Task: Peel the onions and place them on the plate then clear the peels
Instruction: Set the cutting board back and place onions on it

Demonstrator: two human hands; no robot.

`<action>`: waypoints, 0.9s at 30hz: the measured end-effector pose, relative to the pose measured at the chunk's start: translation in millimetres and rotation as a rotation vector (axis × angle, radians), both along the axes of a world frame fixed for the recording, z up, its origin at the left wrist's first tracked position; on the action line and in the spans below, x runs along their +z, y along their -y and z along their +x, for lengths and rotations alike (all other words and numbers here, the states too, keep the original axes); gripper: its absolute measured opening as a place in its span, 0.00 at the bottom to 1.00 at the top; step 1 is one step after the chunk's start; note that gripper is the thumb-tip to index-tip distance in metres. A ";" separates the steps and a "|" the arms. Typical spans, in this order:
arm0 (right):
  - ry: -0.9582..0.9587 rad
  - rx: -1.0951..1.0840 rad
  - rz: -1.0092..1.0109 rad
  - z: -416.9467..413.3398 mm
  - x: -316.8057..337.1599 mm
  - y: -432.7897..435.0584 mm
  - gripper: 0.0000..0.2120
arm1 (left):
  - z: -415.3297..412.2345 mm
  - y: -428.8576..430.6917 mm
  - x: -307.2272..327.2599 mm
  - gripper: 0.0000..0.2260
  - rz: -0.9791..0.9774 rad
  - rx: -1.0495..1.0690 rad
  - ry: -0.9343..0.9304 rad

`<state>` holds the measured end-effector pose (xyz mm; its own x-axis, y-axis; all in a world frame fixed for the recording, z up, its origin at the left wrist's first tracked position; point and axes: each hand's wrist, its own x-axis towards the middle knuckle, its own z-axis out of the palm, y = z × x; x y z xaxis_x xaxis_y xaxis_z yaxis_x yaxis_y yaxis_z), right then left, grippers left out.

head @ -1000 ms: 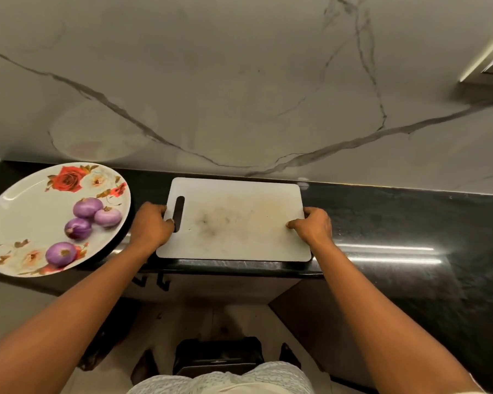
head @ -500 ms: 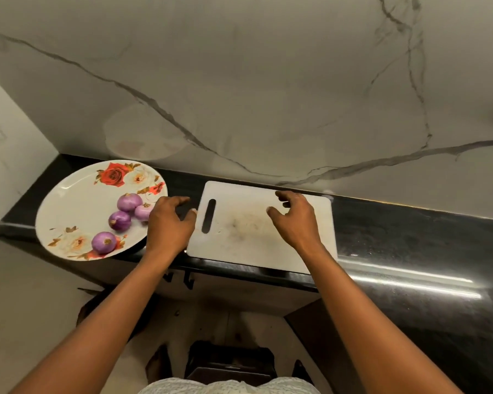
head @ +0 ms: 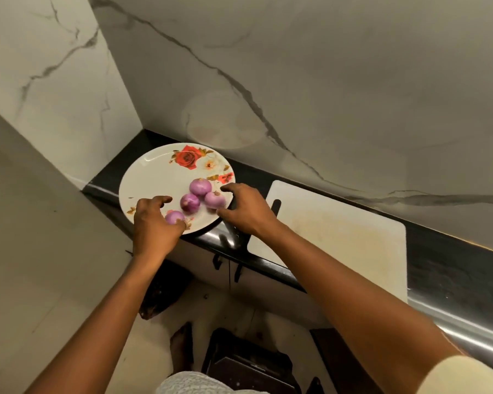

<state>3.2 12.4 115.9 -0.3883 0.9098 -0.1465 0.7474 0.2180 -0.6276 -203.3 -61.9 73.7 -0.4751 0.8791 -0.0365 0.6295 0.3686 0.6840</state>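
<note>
A white plate (head: 154, 180) with red rose print sits at the left end of the black counter and holds several peeled purple onions (head: 200, 186). My left hand (head: 154, 226) hovers over the plate's near rim, its fingers spread and loosely bent, thumb beside the nearest onion (head: 174, 216). From the right, my right hand (head: 248, 211) is at the plate's right rim. Its forefinger and thumb curve round the right-hand onion (head: 214, 199); contact is unclear. No peels show in view.
A white cutting board (head: 339, 237) with a handle slot lies right of the plate on the counter (head: 453, 268). Marble walls meet in a corner behind the plate. Below the counter edge are cabinet handles (head: 217, 261) and a dark box (head: 248, 362) on the floor.
Both hands left the cutting board and moved left to the plate. The view swung left with them; the board lies where it was.
</note>
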 end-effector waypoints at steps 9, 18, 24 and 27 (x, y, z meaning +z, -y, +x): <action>0.148 0.007 0.072 -45.4 -32.6 -12.6 0.16 | -15.8 -1.6 -19.1 0.24 -0.016 -0.056 -0.051; -0.057 -0.153 0.117 -8.5 -11.7 -10.2 0.26 | 8.1 8.1 5.4 0.18 0.099 -0.104 0.052; -0.099 -0.272 0.112 70.8 -4.9 -2.3 0.28 | 71.0 -4.0 30.6 0.16 0.158 -0.242 0.164; -0.091 -0.351 0.109 109.8 -7.6 5.9 0.28 | 106.7 -20.3 25.6 0.18 0.115 -0.312 0.253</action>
<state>113.0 6.5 108.3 -0.0567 0.9982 -0.0207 0.7304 0.0273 -0.6825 -96.7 -41.7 99.3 -0.1737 0.9847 -0.0107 0.5057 0.0985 0.8571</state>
